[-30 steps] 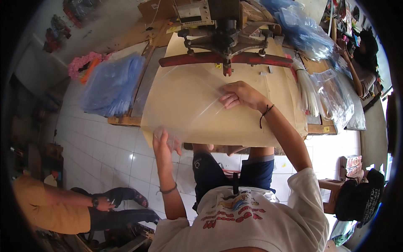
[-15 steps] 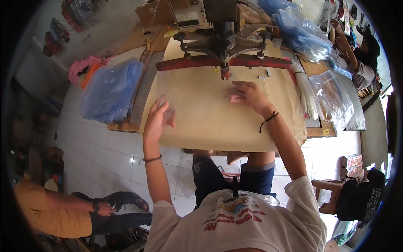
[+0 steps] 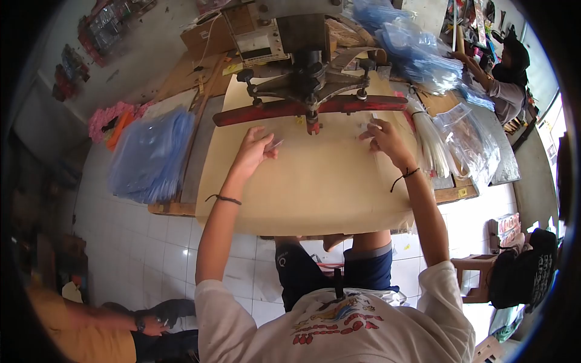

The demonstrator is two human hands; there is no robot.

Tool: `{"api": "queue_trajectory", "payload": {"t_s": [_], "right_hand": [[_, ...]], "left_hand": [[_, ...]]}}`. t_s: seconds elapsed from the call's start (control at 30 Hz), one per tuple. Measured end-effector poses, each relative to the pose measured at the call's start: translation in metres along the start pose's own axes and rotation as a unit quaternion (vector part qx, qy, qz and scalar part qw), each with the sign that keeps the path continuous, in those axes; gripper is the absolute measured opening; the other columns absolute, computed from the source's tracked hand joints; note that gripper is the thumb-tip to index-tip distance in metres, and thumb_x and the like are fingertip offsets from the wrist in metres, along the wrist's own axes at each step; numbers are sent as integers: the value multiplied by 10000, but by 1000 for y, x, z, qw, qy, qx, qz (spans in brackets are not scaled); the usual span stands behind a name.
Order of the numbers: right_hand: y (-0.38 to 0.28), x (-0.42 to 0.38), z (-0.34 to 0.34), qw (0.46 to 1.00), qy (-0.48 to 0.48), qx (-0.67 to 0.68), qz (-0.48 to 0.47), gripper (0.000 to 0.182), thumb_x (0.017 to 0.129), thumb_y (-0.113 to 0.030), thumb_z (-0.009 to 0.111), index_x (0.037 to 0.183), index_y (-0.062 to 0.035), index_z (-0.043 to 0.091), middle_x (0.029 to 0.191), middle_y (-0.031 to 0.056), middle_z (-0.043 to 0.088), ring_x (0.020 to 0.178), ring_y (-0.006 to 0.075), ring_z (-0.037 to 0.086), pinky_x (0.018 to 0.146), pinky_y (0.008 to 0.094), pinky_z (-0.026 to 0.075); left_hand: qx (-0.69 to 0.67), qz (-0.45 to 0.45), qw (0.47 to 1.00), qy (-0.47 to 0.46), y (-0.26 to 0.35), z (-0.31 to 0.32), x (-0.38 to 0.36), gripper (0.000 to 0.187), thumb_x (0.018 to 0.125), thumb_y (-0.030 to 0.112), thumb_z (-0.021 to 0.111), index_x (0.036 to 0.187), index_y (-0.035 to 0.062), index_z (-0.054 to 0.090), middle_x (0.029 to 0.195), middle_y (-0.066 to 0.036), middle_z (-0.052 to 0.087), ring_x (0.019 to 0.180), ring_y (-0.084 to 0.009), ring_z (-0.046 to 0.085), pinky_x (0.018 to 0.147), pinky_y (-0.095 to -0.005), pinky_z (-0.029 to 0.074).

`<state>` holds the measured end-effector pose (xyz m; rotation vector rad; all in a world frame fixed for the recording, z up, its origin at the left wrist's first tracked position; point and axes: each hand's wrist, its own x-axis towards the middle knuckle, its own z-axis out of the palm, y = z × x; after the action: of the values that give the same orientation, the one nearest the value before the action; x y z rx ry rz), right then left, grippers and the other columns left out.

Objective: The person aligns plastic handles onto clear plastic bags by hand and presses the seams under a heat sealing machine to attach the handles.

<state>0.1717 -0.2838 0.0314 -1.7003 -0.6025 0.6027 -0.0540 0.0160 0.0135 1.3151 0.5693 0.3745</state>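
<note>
My left hand (image 3: 256, 150) is pinched on a piece of clear plastic (image 3: 276, 145), over the left part of the tan sheet (image 3: 302, 199). Opposite it, my right hand (image 3: 387, 144) has its fingers curled together near a small pale tab; what they hold is too faint to tell. Just beyond both hands, a red bar (image 3: 260, 112) hangs level from the dark metal press (image 3: 311, 81), with a small red clamp at its middle.
Blue plastic sheets (image 3: 151, 157) are stacked at the left, beside pink and orange material. Clear bags (image 3: 469, 136), white strips (image 3: 431, 142) and more blue plastic (image 3: 417, 51) lie at the right. One person works at the far right; another sits at the lower left.
My left hand has moved forward and to the right, nearer the red bar. My right hand has shifted to the right, toward the small tab. The view has shifted slightly.
</note>
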Motion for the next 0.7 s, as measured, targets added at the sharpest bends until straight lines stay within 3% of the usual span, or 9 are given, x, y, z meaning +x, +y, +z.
{"api": "queue_trajectory", "payload": {"t_s": [0.2,0.3,0.33,0.4,0.5,0.6,0.63,0.7], "right_hand": [[20,20,-4,995,88,11,-54,555,1009,-284,661,1397,31,419,942,96,735,623,100,591,583,276,494],[8,5,3,984,110,-100,-97,606,970,-283,723,1385,37,419,962,94,734,656,114,604,618,294,510],[16,7,0,969,97,-162,-162,658,911,-301,787,1393,-13,444,998,103,734,722,139,638,664,308,522],[0,-7,0,952,76,-246,-166,571,894,-267,791,1351,-53,524,1064,132,719,815,199,672,734,342,536],[-1,-6,-4,912,86,-329,-229,426,873,-206,782,1263,-104,647,1164,170,683,973,294,675,837,398,543],[7,-2,-4,842,148,-411,-317,323,875,-151,754,1196,-130,726,1240,193,650,1101,360,631,925,447,526],[6,-2,-3,810,173,-441,-347,300,878,-135,742,1179,-136,744,1261,199,641,1137,377,613,953,461,518],[7,-2,-1,805,167,-461,-334,329,878,-135,731,1207,-153,739,1304,188,640,1217,353,590,981,458,517]], "left_hand": [[2,61,998,22,-1,27,19,607,980,122,682,1451,0,319,1037,-167,658,852,-203,686,742,-342,598],[23,112,993,-22,-8,16,14,726,931,122,743,1473,-10,277,1036,-161,655,910,-194,678,779,-315,589],[88,146,985,-21,-10,13,13,730,913,101,748,1466,-42,292,1063,-173,654,919,-205,683,786,-318,588],[213,211,954,-22,-11,12,9,739,876,58,758,1451,-104,323,1116,-198,652,938,-226,693,799,-325,586],[371,184,909,41,0,20,2,663,857,112,781,1407,-91,471,1146,-183,627,963,-259,680,832,-369,580],[557,248,780,136,1,33,-6,513,846,179,787,1302,-12,650,1094,-148,663,943,-303,681,867,-416,563],[602,306,722,153,1,35,-8,483,845,193,782,1272,-2,670,1114,-153,665,955,-315,681,884,-427,555],[675,414,583,183,0,34,-11,428,842,220,773,1213,17,710,1154,-162,668,979,-339,680,919,-448,540]]}}
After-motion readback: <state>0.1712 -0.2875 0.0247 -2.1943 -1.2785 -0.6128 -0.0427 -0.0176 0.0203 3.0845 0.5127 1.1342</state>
